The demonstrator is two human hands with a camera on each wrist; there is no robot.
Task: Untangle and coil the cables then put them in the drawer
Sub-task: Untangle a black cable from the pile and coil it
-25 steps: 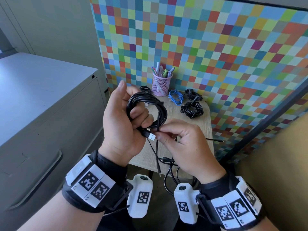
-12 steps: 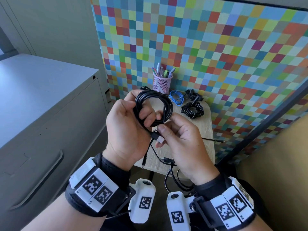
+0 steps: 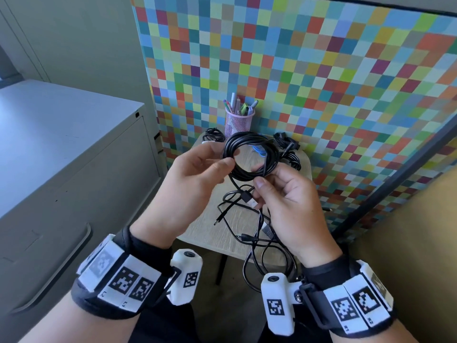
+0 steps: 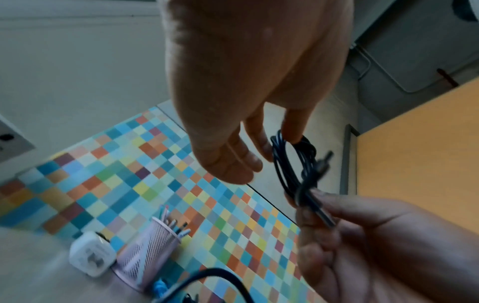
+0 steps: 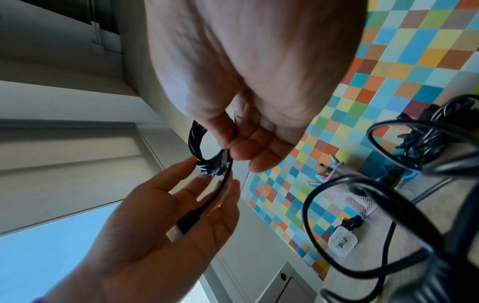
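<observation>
I hold a coiled black cable upright above the small wooden table. My right hand pinches the coil's lower right rim between thumb and fingers. My left hand has nearly straight fingers, their tips touching the coil's left rim. The cable's short tail hangs below the coil and ends in a USB plug between my hands. A tangle of loose black cables lies on the table and droops over its front edge.
Coiled cables sit at the table's back: a black one, another black one and a blue one. A pink mesh pen cup and a white charger stand there too. A grey cabinet with a drawer handle fills the left.
The coil has moved up and away from me. My left fingers have let go of their grip through the coil and straightened; my right hand shifted from the plug to pinching the coil.
</observation>
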